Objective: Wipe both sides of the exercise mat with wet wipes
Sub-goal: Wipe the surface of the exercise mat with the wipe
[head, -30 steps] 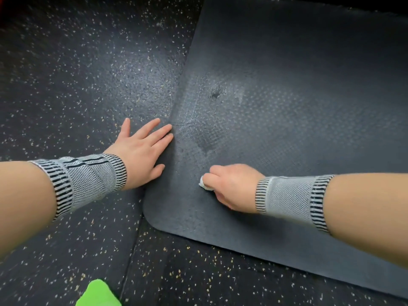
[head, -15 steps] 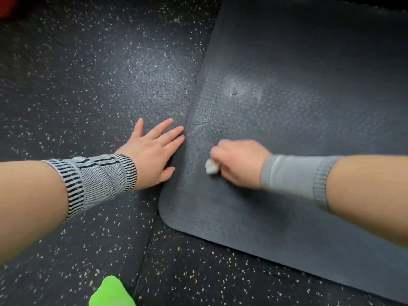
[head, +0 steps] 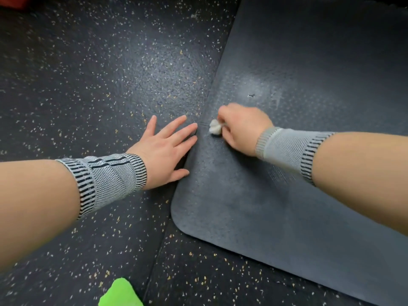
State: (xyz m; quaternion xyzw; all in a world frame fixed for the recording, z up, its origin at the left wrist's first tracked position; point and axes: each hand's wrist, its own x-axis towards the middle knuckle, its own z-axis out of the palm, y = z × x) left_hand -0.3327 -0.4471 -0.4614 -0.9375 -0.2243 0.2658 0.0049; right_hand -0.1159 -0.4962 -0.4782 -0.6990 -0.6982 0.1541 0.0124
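**No readable writing**

No words, labels, brand names, numbers or signs can be read anywhere in the head view. The mat (head: 309, 173) shows only its dotted texture and a small dark mark, too small to tell what it is. The wristbands (head: 106, 180) carry stripes and a knit pattern, no lettering. The speckled floor (head: 99, 74) bears flecks only.

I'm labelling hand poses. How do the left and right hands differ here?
The left hand lies flat with straight, spread fingers, mostly on the speckled floor; the right hand is curled, pinching a white wipe on the mat. Both wear grey wrist bands.
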